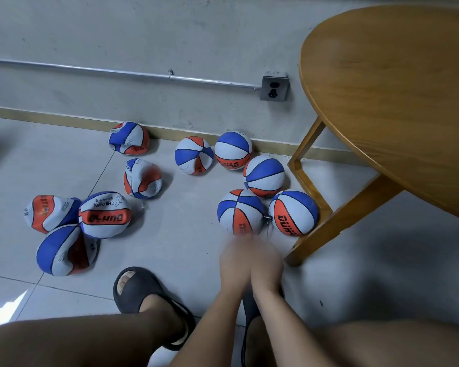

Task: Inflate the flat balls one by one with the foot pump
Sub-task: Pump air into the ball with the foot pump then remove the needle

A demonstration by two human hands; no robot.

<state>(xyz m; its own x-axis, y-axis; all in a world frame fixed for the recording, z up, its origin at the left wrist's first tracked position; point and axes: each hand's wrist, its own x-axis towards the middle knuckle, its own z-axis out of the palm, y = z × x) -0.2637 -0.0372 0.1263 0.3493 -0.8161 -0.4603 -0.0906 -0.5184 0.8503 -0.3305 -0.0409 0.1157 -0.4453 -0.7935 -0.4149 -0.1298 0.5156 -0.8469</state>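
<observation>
Several red, white and blue balls lie on the tiled floor. The flat, crumpled ones are on the left, among them a flat ball (105, 214) and a folded ball (64, 250). Round balls sit on the right by the table leg. The nearest round ball (240, 213) has a small metal nozzle (268, 217) at its right side. My left hand (233, 258) and my right hand (266, 260) are close together just below that ball, both blurred by motion, so their fingers cannot be made out. A black hose (245, 332) runs down under my forearms. The pump body is hidden.
A round wooden table (398, 102) with slanted legs (310, 178) stands at the right, and the round balls crowd against it. The grey wall with a pipe and a socket (274, 88) runs behind. My foot in a black sandal (141, 290) is planted at the lower middle.
</observation>
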